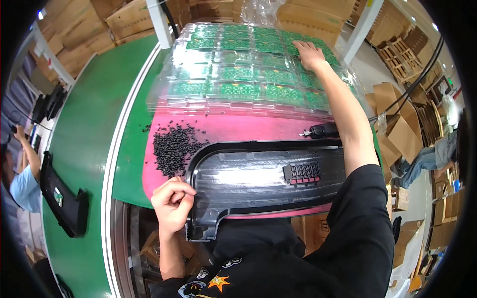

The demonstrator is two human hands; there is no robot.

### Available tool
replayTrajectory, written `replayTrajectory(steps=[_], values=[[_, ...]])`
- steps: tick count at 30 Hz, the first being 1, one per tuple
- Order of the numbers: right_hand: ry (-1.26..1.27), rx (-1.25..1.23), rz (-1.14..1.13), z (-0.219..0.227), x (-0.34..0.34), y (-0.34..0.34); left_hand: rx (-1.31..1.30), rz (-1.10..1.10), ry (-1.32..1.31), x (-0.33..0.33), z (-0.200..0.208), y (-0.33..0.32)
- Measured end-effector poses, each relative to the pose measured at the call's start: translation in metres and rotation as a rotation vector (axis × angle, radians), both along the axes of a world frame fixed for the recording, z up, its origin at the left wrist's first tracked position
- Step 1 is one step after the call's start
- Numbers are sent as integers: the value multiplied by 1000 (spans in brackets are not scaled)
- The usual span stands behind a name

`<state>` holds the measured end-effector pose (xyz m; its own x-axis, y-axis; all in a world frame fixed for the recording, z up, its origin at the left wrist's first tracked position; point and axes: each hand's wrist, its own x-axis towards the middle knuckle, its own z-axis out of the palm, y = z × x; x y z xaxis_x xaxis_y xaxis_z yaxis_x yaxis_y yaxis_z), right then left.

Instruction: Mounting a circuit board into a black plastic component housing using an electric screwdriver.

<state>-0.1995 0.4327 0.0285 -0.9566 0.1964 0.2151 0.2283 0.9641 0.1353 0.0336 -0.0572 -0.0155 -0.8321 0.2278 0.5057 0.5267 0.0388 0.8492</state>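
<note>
A long black plastic housing lies hollow side up in front of me, its left end curved. My left hand is closed, thumb against curled fingers, right beside the housing's left edge; whatever it may hold is hidden. With the arm stretched far forward, my right hand rests its spread fingers on the green circuit boards at the far right of a clear plastic tray. Inside the housing sits a small black slotted part with a reddish strip. A pile of small black screws lies left of the housing.
A black power screwdriver lies beyond the housing on the pink mat. To the left runs a green conveyor carrying another black housing. Cardboard boxes stand behind. A person works across the conveyor at far left.
</note>
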Motion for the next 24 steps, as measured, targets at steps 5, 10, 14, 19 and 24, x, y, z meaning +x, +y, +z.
replayTrajectory(steps=[5,10,14,19,24], values=[[85,104,77,-1,3,-12,-20,5,4,2,3,-4],[565,150,232,7,26,-12,52,-27,-5,-2,-1,4],[779,-818,576,48,96,-91,83,-50,-73,-2,3,-6],[463,-1435,820,76,212,-158,-86,61,-20,-19,41,6],[253,-1945,631,75,269,-189,-274,-291,5,-21,112,86]])
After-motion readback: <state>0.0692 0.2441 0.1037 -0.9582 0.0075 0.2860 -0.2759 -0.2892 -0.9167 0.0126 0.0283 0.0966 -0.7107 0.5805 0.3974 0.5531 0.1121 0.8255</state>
